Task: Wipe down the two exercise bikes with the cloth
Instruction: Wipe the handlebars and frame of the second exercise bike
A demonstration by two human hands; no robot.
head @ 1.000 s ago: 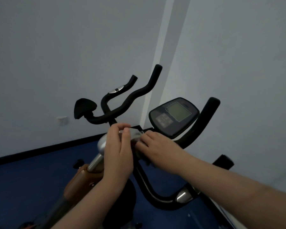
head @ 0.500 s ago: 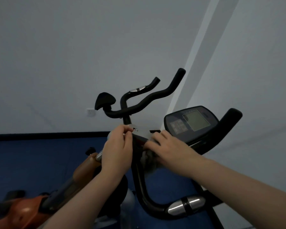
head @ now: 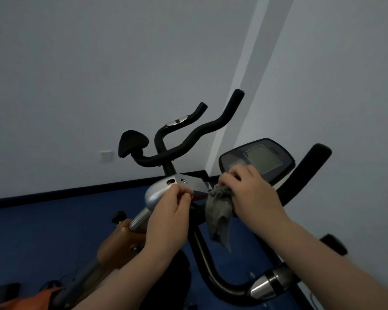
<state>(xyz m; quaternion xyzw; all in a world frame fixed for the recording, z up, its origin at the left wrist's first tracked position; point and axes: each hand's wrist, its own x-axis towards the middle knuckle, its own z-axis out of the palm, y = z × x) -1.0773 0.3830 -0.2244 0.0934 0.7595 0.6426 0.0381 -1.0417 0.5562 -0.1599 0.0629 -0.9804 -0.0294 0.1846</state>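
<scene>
Close in front of me stands an exercise bike with a black console (head: 258, 161) and black curved handlebars (head: 213, 265). My right hand (head: 253, 195) grips a grey cloth (head: 218, 211) just below the console; the cloth hangs down in a crumpled tail. My left hand (head: 168, 218) pinches its fingertips at the edge of a silver bracket (head: 164, 189) on an orange-framed bike (head: 119, 240). That bike's black handlebars (head: 188, 139) rise behind the bracket. Whether the left hand holds anything I cannot make out.
A white wall with a socket (head: 105, 156) stands behind the bikes, and a corner pillar (head: 240, 86) runs up at the right. The floor is blue (head: 43, 231) with a dark skirting along the wall. A black knob (head: 119, 217) sticks out of the orange frame.
My right hand has lifted with the cloth toward the console, and the cloth now hangs free. The left hand stays at the silver bracket. My view has swung a little.
</scene>
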